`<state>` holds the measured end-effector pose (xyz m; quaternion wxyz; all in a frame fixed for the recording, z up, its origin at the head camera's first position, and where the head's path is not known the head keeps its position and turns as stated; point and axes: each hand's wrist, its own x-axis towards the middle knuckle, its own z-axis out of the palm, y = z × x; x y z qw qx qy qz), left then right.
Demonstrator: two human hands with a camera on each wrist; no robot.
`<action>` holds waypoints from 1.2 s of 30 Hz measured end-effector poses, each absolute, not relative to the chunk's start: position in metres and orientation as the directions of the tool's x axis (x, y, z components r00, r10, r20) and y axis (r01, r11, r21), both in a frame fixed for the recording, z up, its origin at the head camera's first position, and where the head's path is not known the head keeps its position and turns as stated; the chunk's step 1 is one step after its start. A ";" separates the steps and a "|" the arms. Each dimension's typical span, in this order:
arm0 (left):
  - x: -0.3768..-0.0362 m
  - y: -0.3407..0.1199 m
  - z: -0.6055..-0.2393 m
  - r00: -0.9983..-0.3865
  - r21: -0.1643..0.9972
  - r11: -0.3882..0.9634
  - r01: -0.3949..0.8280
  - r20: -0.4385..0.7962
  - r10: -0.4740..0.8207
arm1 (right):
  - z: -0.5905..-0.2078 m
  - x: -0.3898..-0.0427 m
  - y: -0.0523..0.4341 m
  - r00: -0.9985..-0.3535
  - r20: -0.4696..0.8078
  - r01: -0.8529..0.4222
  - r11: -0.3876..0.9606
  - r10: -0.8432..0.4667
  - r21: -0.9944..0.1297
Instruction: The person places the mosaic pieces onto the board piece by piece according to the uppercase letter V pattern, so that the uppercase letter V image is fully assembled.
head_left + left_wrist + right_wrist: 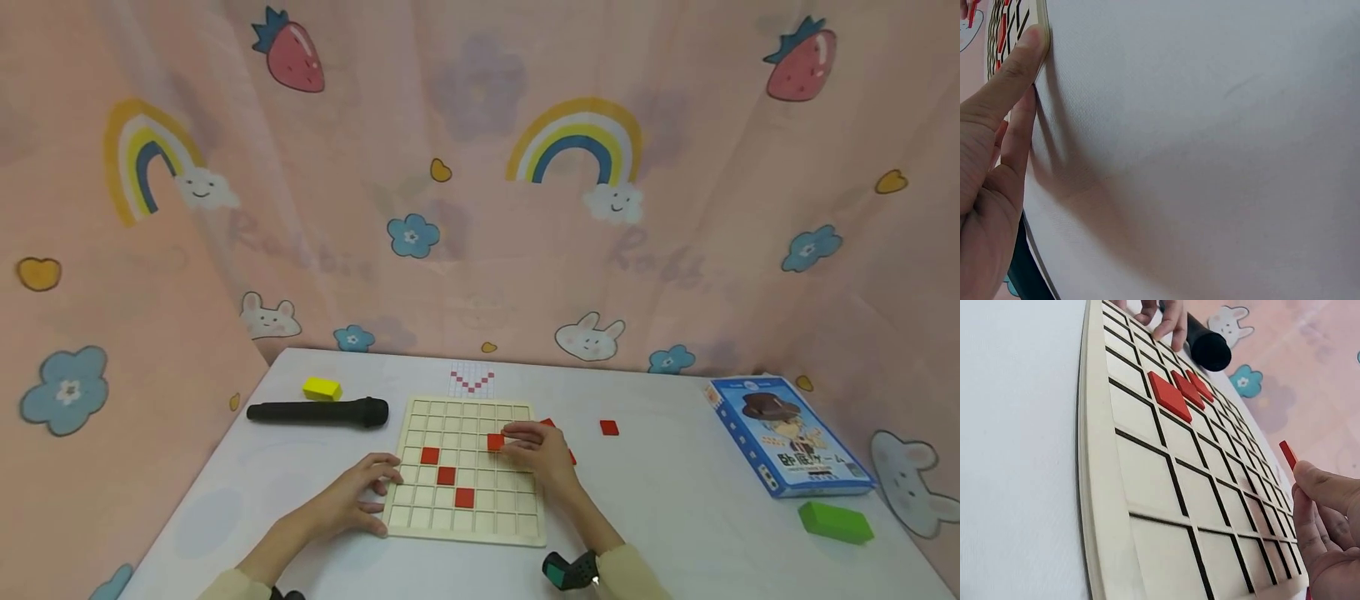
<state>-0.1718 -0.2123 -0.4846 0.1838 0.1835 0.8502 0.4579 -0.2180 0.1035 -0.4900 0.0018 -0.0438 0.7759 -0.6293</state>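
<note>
A pale square grid board (427, 525) lies flat on the table. Three red square tiles sit in a diagonal row on its left half, one being the nearest tile (464, 498). My right hand (546, 458) pinches another red tile (1288, 453) between thumb and fingers, held over the upper right part of the board. Along the board's left edge rests my left hand (348, 498), its thumb (1034, 40) against the near corner and its fingertips at the rim. Loose red tiles lie right of the board, partly hidden behind my right hand.
Behind the board lies a pattern sheet (472, 381) with red squares in a V. A black microphone (318, 412) and a yellow block (322, 388) are at the back left. To the right are a lone red tile (609, 427), a blue box (795, 442) and a green block (836, 522).
</note>
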 end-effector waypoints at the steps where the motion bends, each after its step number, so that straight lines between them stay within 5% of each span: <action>1: -0.172 -0.212 -0.485 -0.865 0.846 0.514 0.143 -0.146 0.481 | -0.490 -0.219 0.099 -0.995 0.062 -0.075 0.200 -0.072 -0.977; 11: -0.175 -0.210 -0.485 -0.861 0.835 0.529 0.151 -0.152 0.486 | -0.503 -0.229 0.063 -0.981 0.160 -0.182 0.244 -0.109 -0.953; 36: -0.171 -0.211 -0.480 -0.862 0.840 0.523 0.145 -0.152 0.483 | -0.500 -0.241 0.020 -0.963 0.154 -0.215 0.289 -0.220 -0.933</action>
